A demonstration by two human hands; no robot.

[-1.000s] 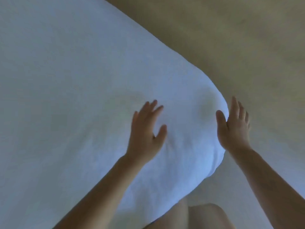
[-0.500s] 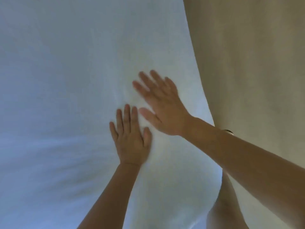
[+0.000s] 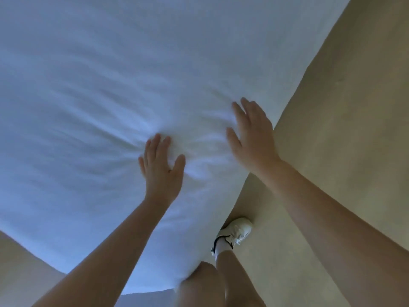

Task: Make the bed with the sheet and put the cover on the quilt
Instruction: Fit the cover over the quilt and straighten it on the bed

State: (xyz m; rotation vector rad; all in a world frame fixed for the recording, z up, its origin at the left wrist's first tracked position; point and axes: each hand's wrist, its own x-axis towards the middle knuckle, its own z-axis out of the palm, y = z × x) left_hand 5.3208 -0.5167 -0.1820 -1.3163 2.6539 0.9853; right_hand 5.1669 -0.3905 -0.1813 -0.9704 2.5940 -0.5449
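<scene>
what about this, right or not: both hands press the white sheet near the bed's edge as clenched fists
Not fists: the head view shows the left hand and right hand pressing the white sheet near the bed's edge with fingers straight, palms flat.

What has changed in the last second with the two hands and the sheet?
The right hand moved from beside the corner up onto the white sheet and now presses near its edge. Wrinkles have gathered ahead of the left hand. Both hands stayed flat and open, gripping nothing.
</scene>
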